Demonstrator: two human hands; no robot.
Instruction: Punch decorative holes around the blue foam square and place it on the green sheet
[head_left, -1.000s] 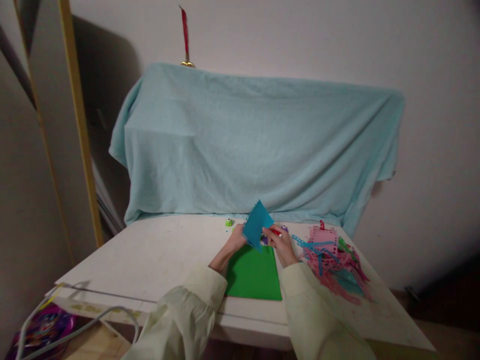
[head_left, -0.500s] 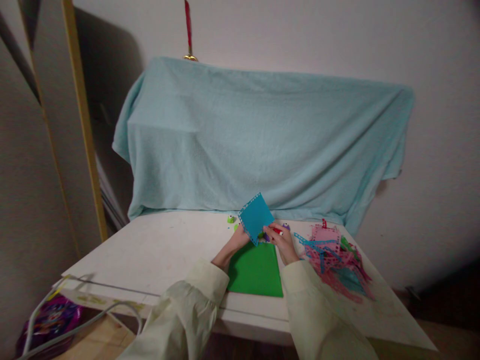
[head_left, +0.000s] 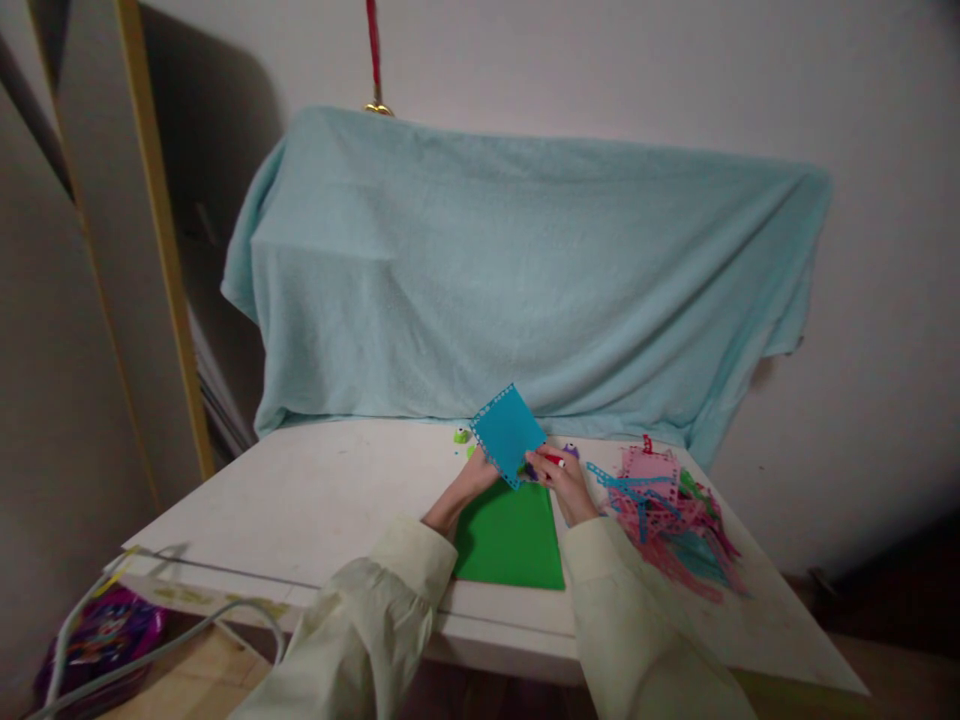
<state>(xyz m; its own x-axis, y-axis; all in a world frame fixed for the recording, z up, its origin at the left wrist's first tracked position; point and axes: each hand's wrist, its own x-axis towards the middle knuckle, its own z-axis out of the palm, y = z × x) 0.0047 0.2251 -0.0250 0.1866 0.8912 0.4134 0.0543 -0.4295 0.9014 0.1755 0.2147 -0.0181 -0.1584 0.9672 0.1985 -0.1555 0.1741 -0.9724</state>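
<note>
A square blue sheet (head_left: 510, 432), tilted on its corner, is held up over the table. Small holes run along its upper left edge and lower left edge. My left hand (head_left: 478, 475) is closed on the sheet's lower left side, with its fingers partly behind it. At the sheet's lower right edge my right hand (head_left: 559, 478) is closed around a small red thing with a white end (head_left: 554, 460), whose kind I cannot make out. Below both hands a plain green board (head_left: 510, 545) lies flat. A small green craft piece with an eye (head_left: 460, 436) sits behind my left hand.
A heap of pink, blue and green cut strips (head_left: 667, 505) lies to the right on the white table (head_left: 337, 500). A purple piece (head_left: 571, 450) stands behind my right hand. A light blue cloth (head_left: 525, 270) hangs at the back. A white cable (head_left: 247, 606) loops at the left front.
The blue sheet has shifted slightly left and turned a little in my hands. Both hands keep their hold. The view has moved slightly.
</note>
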